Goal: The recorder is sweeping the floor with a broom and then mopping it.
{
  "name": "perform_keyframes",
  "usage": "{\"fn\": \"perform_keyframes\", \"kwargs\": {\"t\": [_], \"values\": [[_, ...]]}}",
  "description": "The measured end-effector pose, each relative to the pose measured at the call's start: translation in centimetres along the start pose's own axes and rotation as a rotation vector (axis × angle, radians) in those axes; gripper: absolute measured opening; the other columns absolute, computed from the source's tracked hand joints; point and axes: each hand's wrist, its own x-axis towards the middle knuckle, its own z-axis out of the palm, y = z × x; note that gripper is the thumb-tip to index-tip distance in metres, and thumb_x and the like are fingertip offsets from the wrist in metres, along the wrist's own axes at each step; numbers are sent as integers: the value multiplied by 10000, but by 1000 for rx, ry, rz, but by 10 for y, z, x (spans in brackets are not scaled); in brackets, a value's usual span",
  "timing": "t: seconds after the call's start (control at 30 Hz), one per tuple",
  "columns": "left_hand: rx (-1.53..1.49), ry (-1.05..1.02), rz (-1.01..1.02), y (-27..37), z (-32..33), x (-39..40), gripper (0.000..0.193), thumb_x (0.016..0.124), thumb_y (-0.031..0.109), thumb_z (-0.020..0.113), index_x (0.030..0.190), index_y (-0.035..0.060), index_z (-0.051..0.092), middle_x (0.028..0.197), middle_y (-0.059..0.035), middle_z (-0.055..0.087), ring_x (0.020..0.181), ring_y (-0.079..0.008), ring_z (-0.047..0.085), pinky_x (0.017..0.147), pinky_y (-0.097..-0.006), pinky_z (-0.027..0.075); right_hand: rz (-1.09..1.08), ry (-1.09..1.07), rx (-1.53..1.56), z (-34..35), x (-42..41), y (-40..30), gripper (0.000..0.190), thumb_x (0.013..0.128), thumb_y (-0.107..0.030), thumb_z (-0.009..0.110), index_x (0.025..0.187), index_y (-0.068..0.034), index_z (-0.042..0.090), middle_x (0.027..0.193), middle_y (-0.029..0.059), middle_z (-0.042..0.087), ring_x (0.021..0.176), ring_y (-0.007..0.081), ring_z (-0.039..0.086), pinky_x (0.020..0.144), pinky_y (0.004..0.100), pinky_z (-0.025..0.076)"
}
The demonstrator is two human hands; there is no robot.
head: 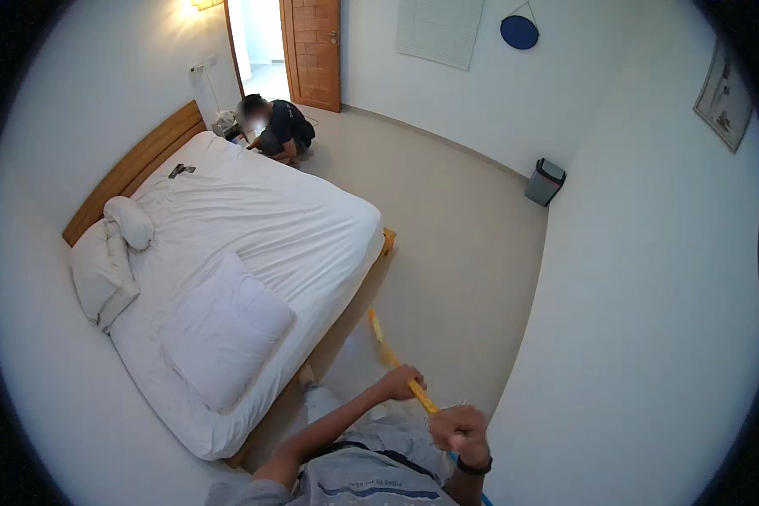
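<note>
A long yellow pole (422,397) slants across the front of my body, over the pale floor beside the bed. My left hand (402,382) is wrapped around its middle. Nearer my body, my right hand (460,430) is closed around it, with a dark band on the wrist. A blue part shows below my right hand, near the wrist. The far end of the pole is blurred above the floor, and I cannot tell what it carries.
A bed with a white sheet (272,209), pillows (228,332) and a wooden headboard (136,171) stands at left. Another person (284,129) crouches beyond it, near an open wooden door (313,54). A grey bin (545,182) stands by the right wall (632,253).
</note>
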Motion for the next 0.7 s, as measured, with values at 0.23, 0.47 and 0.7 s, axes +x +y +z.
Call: {"fn": "perform_keyframes", "kwargs": {"t": [0.23, 0.47, 0.7], "values": [[-172, -412, 117, -58, 74, -68, 375, 765, 380, 604, 728, 8, 621, 702, -222, 608, 679, -400, 600, 638, -481, 462, 154, 108, 76, -35, -7, 13, 692, 891, -644, 416, 561, -36, 417, 517, 25, 391, 514, 158, 426, 503, 296, 317], [-351, -421, -12, -56, 74, -80, 387, 771, 377, 614, 795, -9, 601, 790, -202, 629, 744, -364, 603, 667, -441, 459, 188, -1, 122, -37, -2, 16, 745, 858, -726, 353, 673, -19, 495, 616, 10, 439, 586, 151, 400, 566, 312, 321], [-176, -268, 60, -35, 40, -53, 309, 744, 283, 635, 671, 15, 500, 687, -175, 566, 676, -374, 569, 611, -455, 411, -20, -544, -63, 28, 21, -15, 478, 871, -498, 539, 705, -53, 592, 615, 62, 556, 579, 200, 532, 562, 327, 385]]}}
